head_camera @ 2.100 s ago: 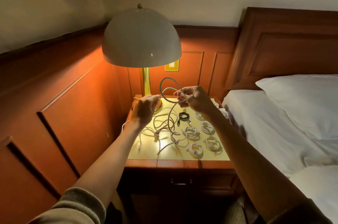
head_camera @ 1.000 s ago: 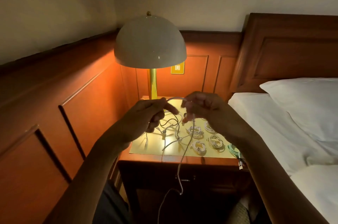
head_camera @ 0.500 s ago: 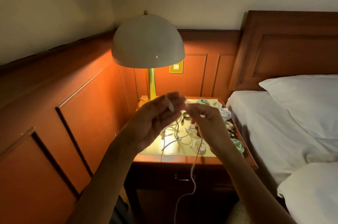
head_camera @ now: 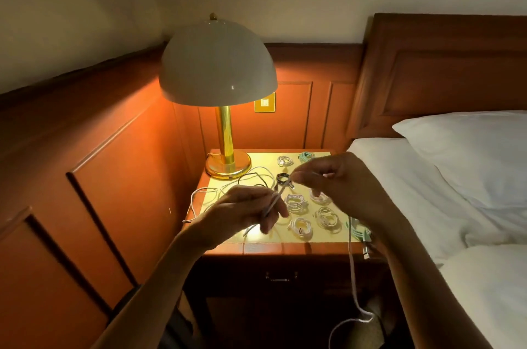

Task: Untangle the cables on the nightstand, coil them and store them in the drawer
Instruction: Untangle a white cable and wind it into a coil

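Observation:
Above the nightstand (head_camera: 225,247), my left hand (head_camera: 245,213) pinches one end of a white cable (head_camera: 273,201). The cable runs up to the fingertips of my right hand (head_camera: 336,181), which pinch it too. Its remaining length hangs below my right wrist past the nightstand front, down to the floor. Several white coils (head_camera: 296,203) lie on the lit top, with a black coil (head_camera: 283,177) and a teal coil (head_camera: 306,156) behind them. A loose white tangle (head_camera: 228,186) sits at the left near the lamp base. The drawer (head_camera: 281,277) is closed.
A domed lamp (head_camera: 218,63) on a brass stem stands at the nightstand's back left. Wood panelling closes in the left and rear. The bed (head_camera: 413,191) with a pillow (head_camera: 470,154) borders the right side. A teal cable (head_camera: 358,231) hangs over the right front corner.
My left hand has dropped lower and my hands have drawn apart, stretching a short piece of cable between them. The hanging length has shifted right, under my right wrist.

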Tool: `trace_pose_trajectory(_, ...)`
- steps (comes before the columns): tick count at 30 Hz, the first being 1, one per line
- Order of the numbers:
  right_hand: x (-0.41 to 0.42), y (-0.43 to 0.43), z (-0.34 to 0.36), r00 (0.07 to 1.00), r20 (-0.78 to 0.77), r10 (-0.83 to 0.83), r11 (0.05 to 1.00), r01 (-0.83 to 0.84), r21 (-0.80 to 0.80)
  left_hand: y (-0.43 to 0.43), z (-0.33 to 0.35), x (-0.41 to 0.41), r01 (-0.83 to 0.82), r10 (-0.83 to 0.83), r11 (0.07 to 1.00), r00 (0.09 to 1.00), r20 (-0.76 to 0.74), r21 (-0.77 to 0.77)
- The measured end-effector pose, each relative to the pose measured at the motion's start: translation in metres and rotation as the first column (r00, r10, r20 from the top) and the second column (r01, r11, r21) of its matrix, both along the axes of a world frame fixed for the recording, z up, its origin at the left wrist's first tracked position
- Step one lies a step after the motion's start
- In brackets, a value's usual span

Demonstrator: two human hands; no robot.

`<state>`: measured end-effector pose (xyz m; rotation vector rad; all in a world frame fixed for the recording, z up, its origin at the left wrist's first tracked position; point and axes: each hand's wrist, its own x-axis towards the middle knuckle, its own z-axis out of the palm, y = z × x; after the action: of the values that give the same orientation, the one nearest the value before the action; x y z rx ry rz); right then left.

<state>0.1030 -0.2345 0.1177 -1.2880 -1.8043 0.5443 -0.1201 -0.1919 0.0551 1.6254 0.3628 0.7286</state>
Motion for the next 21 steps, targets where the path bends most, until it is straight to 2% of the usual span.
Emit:
trace_pose_trajectory(2,-0.007,-0.007,-0.005,0.979,-0.185,0.090,0.991,-0.106,-0.077,-0.010,0.006,-0.003,0.145,-0.125,0.983,0.978,0.169,-0.113)
trace_pose_trajectory(3,-0.016,-0.012,-0.012,0.960,-0.261,0.099,0.987,-0.128,-0.095,-0.015,0.009,-0.001,0.175,-0.104,0.964,0.941,0.322,-0.199)
trace_pose_trajectory(5,-0.037,-0.020,-0.031,0.940,-0.329,0.087,0.986,-0.127,-0.103,-0.022,0.016,0.013,0.128,0.133,0.905,0.819,0.558,-0.405)
trace_pose_trajectory(7,-0.054,-0.023,-0.051,0.963,-0.261,0.070,0.991,-0.097,-0.093,-0.021,0.016,0.029,-0.079,0.436,0.833,0.703,0.562,-0.548)
trace_pose_trajectory(8,-0.059,-0.025,-0.059,0.979,-0.195,0.065,0.992,-0.085,-0.095,-0.019,0.014,0.035,-0.205,0.527,0.806,0.677,0.514,-0.555)
trace_pose_trajectory(9,-0.060,-0.026,-0.063,0.993,-0.099,0.057,0.994,-0.066,-0.091,-0.015,0.010,0.038,-0.364,0.592,0.790,0.662,0.459,-0.493)
trace_pose_trajectory(10,-0.058,-0.027,-0.063,0.999,0.017,0.046,0.996,-0.044,-0.077,-0.012,0.005,0.038,-0.573,0.653,0.757,0.646,0.395,-0.314)
trace_pose_trajectory(11,-0.052,-0.029,-0.059,0.991,0.127,0.036,0.998,-0.030,-0.053,-0.011,-0.002,0.035,-0.752,0.701,0.659,0.625,0.344,0.021)
trace_pose_trajectory(12,-0.045,-0.030,-0.051,0.976,0.215,0.033,0.999,-0.027,-0.030,-0.008,-0.010,0.030,-0.775,0.726,0.500,0.618,0.301,0.386)
trace_pose_trajectory(13,-0.036,-0.030,-0.041,0.960,0.278,0.030,1.000,-0.026,-0.017,-0.006,-0.017,0.024,-0.687,0.728,0.368,0.632,0.265,0.627)
trace_pose_trajectory(14,-0.028,-0.028,-0.030,0.949,0.313,0.028,1.000,-0.025,-0.012,-0.006,-0.021,0.020,-0.590,0.705,0.359,0.679,0.204,0.723)
trace_pose_trajectory(15,-0.019,-0.024,-0.021,0.946,0.321,0.032,0.999,-0.032,-0.007,-0.009,-0.021,0.017,-0.523,0.645,0.491,0.756,0.112,0.696)
trace_pose_trajectory(16,-0.012,-0.019,-0.013,0.953,0.301,0.046,0.999,-0.047,-0.003,-0.013,-0.020,0.014,-0.442,0.530,0.690,0.848,0.017,0.573)
trace_pose_trajectory(17,-0.007,-0.014,-0.008,0.964,0.256,0.068,0.998,-0.067,-0.011,-0.013,-0.018,0.010,-0.337,0.378,0.855,0.925,-0.030,0.394)
trace_pose_trajectory(18,-0.004,-0.009,-0.005,0.977,0.190,0.099,0.995,-0.095,-0.029,-0.014,-0.016,0.005,-0.219,0.230,0.949,0.973,-0.024,0.227)
trace_pose_trajectory(19,-0.003,-0.005,-0.005,0.986,0.108,0.131,0.991,-0.127,-0.046,-0.015,-0.014,0.000,-0.083,0.082,0.992,0.997,0.011,0.100)
trace_pose_trajectory(21,-0.007,-0.001,-0.011,0.980,-0.110,0.165,0.981,-0.175,-0.082,-0.019,-0.013,-0.004,0.184,-0.163,0.978,0.969,0.186,-0.098)
